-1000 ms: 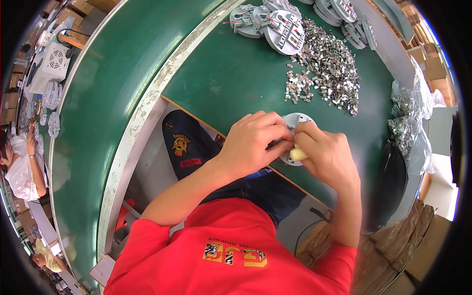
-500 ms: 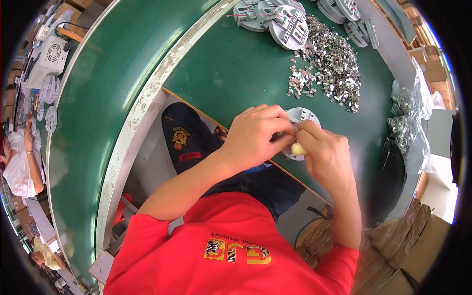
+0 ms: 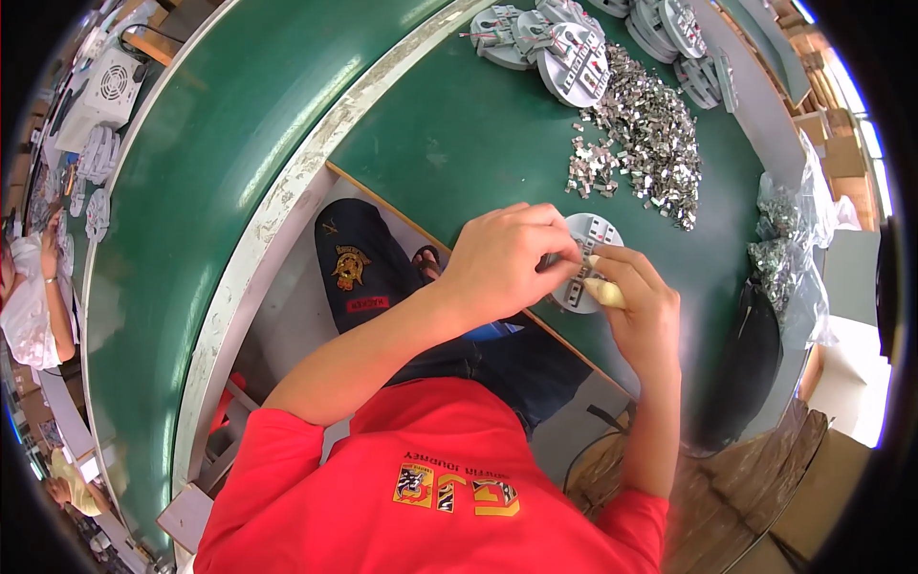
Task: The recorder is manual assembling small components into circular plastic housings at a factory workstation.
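A round grey plastic disc (image 3: pixel 595 229) with rows of small dark slots lies near the table's front edge, partly hidden under my hands. At the disc's left side my left hand (image 3: pixel 513 260) is closed, thumb and fingertips pinched together; whatever they hold is hidden. My right hand (image 3: pixel 639 301) is over the right side of the disc. Pale yellow covers (image 3: pixel 606 293) show on its thumb and a fingertip, and these two tips stand apart with no item visible between them. A heap of small shiny metal pieces (image 3: pixel 660 148) is spread beyond the disc, with a smaller scatter beside it.
Several grey discs with fitted parts (image 3: pixel 574 67) and wires are stacked at the far side. More grey discs (image 3: pixel 669 29) stand behind the heap. Clear plastic bags (image 3: pixel 789 258) of metal pieces lie at right, near a black object (image 3: pixel 741 359). A green conveyor-like surface (image 3: pixel 239 124) runs along the left.
My right thumb and fingertip have parted from a closer grip, and the hand has shifted slightly right, baring more of the disc. My left hand stays pinched in nearly the same place.
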Demonstrator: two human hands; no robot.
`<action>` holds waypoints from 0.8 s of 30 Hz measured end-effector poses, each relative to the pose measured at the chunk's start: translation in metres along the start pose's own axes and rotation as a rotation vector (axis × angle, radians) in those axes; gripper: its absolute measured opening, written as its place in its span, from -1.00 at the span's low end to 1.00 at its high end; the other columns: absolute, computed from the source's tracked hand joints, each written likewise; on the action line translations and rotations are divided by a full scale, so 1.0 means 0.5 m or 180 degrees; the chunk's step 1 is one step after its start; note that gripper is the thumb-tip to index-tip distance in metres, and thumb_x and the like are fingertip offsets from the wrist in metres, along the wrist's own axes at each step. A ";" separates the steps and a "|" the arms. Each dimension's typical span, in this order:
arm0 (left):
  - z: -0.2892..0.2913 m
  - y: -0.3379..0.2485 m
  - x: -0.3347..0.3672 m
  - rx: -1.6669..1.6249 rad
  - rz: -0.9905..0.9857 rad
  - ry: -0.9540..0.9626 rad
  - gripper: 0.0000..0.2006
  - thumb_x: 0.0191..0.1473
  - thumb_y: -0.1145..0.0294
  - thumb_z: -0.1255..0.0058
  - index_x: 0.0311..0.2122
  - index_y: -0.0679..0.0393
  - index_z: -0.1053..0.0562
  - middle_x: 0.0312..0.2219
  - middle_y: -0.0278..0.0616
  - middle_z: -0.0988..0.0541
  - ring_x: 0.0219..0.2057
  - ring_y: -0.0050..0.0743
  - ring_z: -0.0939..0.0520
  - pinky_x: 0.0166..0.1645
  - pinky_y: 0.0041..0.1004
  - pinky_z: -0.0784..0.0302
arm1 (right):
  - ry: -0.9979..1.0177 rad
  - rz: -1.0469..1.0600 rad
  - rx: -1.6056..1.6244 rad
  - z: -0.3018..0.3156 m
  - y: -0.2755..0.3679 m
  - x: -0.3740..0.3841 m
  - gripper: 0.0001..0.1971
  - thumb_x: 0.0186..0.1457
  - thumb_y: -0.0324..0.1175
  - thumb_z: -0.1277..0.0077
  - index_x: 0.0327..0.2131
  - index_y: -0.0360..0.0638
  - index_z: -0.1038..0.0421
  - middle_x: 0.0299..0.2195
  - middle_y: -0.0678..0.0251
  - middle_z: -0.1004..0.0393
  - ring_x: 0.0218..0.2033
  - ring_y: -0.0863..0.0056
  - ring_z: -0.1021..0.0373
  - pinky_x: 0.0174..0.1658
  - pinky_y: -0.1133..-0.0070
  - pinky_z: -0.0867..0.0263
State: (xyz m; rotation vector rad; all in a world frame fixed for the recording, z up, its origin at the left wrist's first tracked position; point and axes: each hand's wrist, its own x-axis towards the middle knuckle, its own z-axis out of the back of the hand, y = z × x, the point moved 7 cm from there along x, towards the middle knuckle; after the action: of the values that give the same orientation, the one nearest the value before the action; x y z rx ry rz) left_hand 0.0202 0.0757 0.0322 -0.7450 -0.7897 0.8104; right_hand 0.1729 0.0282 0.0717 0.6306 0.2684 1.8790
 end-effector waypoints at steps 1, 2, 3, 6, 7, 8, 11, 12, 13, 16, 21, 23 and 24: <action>0.001 0.003 -0.004 0.0006 0.0020 -0.0006 -0.92 0.02 0.38 -0.32 -0.34 0.06 -0.66 -0.34 -0.35 -0.62 -0.30 -0.29 -0.65 -0.25 -0.33 -0.58 | -0.0018 -0.0013 -0.0045 -0.002 0.004 0.002 -0.77 -0.09 -0.54 -0.22 -0.28 -0.15 -0.52 -0.24 0.38 -0.56 -0.39 0.27 -0.55 -0.40 0.42 -0.43; 0.001 0.005 -0.004 0.0009 0.0012 -0.0007 -0.92 0.02 0.38 -0.33 -0.34 0.06 -0.66 -0.34 -0.35 -0.62 -0.31 -0.29 -0.66 -0.26 -0.33 -0.58 | -0.0052 -0.0041 -0.0103 0.001 0.004 0.004 -0.75 -0.11 -0.55 -0.23 -0.26 -0.14 -0.53 -0.23 0.38 -0.57 -0.39 0.28 -0.56 -0.40 0.43 -0.44; 0.002 0.007 -0.004 0.0011 0.0004 -0.0008 -0.91 0.02 0.38 -0.33 -0.33 0.06 -0.66 -0.34 -0.35 -0.61 -0.31 -0.29 -0.66 -0.26 -0.33 -0.58 | -0.0055 -0.0050 -0.0102 0.002 0.003 0.005 -0.75 -0.11 -0.55 -0.23 -0.26 -0.14 -0.53 -0.23 0.38 -0.57 -0.39 0.28 -0.56 -0.40 0.43 -0.44; 0.000 0.008 -0.002 -0.0013 0.0001 -0.0001 -0.90 0.02 0.37 -0.33 -0.33 0.06 -0.66 -0.34 -0.35 -0.62 -0.34 -0.29 -0.65 -0.27 -0.35 -0.57 | 0.0301 0.0039 -0.0359 -0.011 0.005 0.007 -0.75 -0.07 -0.54 -0.20 -0.24 -0.17 -0.51 -0.21 0.28 -0.58 -0.36 0.18 -0.55 -0.37 0.38 -0.44; 0.000 0.007 -0.002 -0.0037 0.0013 -0.0004 -0.90 0.02 0.37 -0.33 -0.33 0.07 -0.66 -0.34 -0.35 -0.62 -0.35 -0.29 -0.65 -0.28 -0.36 -0.56 | 0.0304 0.0035 -0.0353 -0.010 0.005 0.009 -0.75 -0.07 -0.54 -0.20 -0.24 -0.17 -0.51 -0.21 0.28 -0.58 -0.36 0.18 -0.55 -0.37 0.38 -0.44; 0.001 0.006 -0.001 -0.0063 0.0027 -0.0006 -0.89 0.02 0.37 -0.34 -0.32 0.07 -0.65 -0.34 -0.35 -0.62 -0.37 -0.29 -0.64 -0.30 -0.36 -0.55 | 0.0355 0.0103 -0.0428 -0.012 0.008 0.010 -0.74 -0.08 -0.54 -0.19 -0.23 -0.17 -0.50 -0.22 0.27 -0.56 -0.38 0.18 -0.54 -0.39 0.37 -0.43; 0.008 0.010 -0.001 -0.0307 0.0219 0.0114 -0.88 0.01 0.37 -0.35 -0.32 0.08 -0.65 -0.34 -0.35 -0.63 -0.39 -0.29 -0.63 -0.31 -0.39 -0.54 | 0.0469 0.0220 -0.0569 -0.017 0.017 0.014 -0.71 -0.10 -0.54 -0.19 -0.21 -0.18 -0.47 -0.23 0.26 -0.53 -0.42 0.17 -0.52 -0.42 0.36 -0.40; 0.008 0.013 -0.001 -0.0429 0.0316 0.0175 -0.88 0.01 0.37 -0.35 -0.32 0.09 -0.65 -0.34 -0.34 -0.63 -0.40 -0.29 -0.63 -0.31 -0.40 -0.53 | 0.0540 0.0228 -0.0575 -0.020 0.019 0.016 -0.71 -0.11 -0.55 -0.18 -0.22 -0.18 -0.46 -0.25 0.25 -0.50 -0.43 0.16 -0.51 -0.43 0.34 -0.39; 0.008 0.012 0.000 -0.0434 0.0331 0.0195 -0.88 0.01 0.37 -0.35 -0.32 0.09 -0.65 -0.34 -0.34 -0.63 -0.40 -0.29 -0.63 -0.31 -0.40 -0.53 | 0.0611 0.0232 -0.0581 -0.023 0.022 0.019 -0.71 -0.12 -0.56 -0.16 -0.24 -0.18 -0.44 -0.27 0.25 -0.48 -0.45 0.16 -0.49 -0.44 0.33 -0.38; 0.005 0.013 0.003 -0.0249 0.0377 0.0272 -0.87 0.00 0.39 -0.36 -0.32 0.10 -0.64 -0.34 -0.32 -0.64 -0.40 -0.28 -0.63 -0.32 -0.41 -0.52 | 0.0745 0.0260 -0.0645 -0.025 0.024 0.030 -0.73 -0.12 -0.55 -0.15 -0.27 -0.18 -0.41 -0.32 0.25 -0.42 -0.48 0.20 -0.48 -0.46 0.34 -0.37; -0.002 0.015 0.008 -0.0201 0.0293 0.0266 -0.87 0.00 0.41 -0.36 -0.32 0.10 -0.64 -0.34 -0.32 -0.64 -0.42 -0.29 -0.64 -0.35 -0.41 -0.50 | 0.0811 0.0354 -0.0847 -0.037 0.035 0.026 -0.81 -0.07 -0.52 -0.14 -0.33 -0.17 -0.38 -0.39 0.27 -0.35 -0.50 0.29 -0.47 -0.48 0.37 -0.38; -0.001 0.007 0.004 -0.0194 0.0070 0.0150 -0.88 0.00 0.41 -0.35 -0.32 0.11 -0.64 -0.34 -0.32 -0.64 -0.44 -0.30 -0.63 -0.37 -0.41 -0.49 | 0.0769 0.0362 -0.0889 -0.034 0.036 0.025 -0.83 -0.06 -0.52 -0.13 -0.35 -0.17 -0.38 -0.40 0.27 -0.34 -0.50 0.29 -0.47 -0.49 0.36 -0.37; 0.002 0.003 0.003 -0.0192 -0.0041 0.0089 -0.88 0.01 0.41 -0.34 -0.32 0.11 -0.64 -0.35 -0.32 -0.64 -0.44 -0.31 -0.63 -0.39 -0.41 -0.48 | 0.0778 0.0384 -0.0857 -0.030 0.034 0.025 -0.83 -0.06 -0.52 -0.13 -0.34 -0.17 -0.40 -0.39 0.27 -0.36 -0.50 0.29 -0.48 -0.48 0.38 -0.38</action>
State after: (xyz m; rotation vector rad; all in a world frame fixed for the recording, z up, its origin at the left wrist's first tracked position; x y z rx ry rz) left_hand 0.0197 0.0778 0.0321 -0.8026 -0.7962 0.7657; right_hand 0.1479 0.0349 0.0707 0.2385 0.1323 2.0653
